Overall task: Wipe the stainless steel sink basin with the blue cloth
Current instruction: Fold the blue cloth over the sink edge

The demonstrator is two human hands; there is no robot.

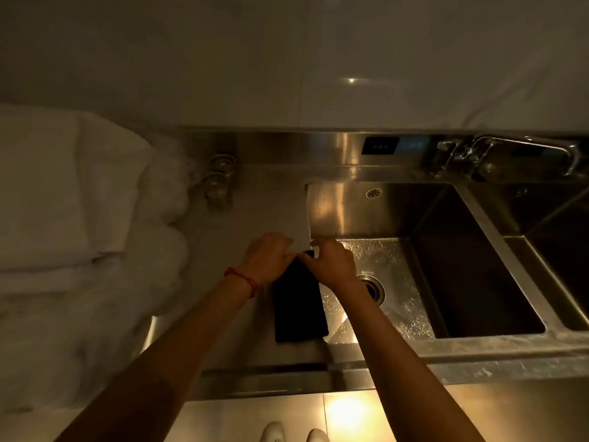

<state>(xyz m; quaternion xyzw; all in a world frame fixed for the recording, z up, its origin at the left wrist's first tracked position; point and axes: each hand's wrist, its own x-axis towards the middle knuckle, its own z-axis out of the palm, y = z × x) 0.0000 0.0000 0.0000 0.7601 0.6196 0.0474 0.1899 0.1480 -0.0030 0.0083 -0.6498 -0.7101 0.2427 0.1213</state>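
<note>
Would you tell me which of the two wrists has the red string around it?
The left hand's wrist carries the red string; the right hand's wrist is bare. Both hands pinch the dark cloth's far edge.

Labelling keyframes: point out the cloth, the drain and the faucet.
cloth [299,307]: head view, middle of the dark panel hanging below the hands.
drain [376,287]: head view, right side of its metal ring.
faucet [526,143]: head view, middle of the horizontal spout.

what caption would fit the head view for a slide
Both hands, left hand and right hand, pinch the top edge of a dark cloth at the stainless sink edge.
</note>
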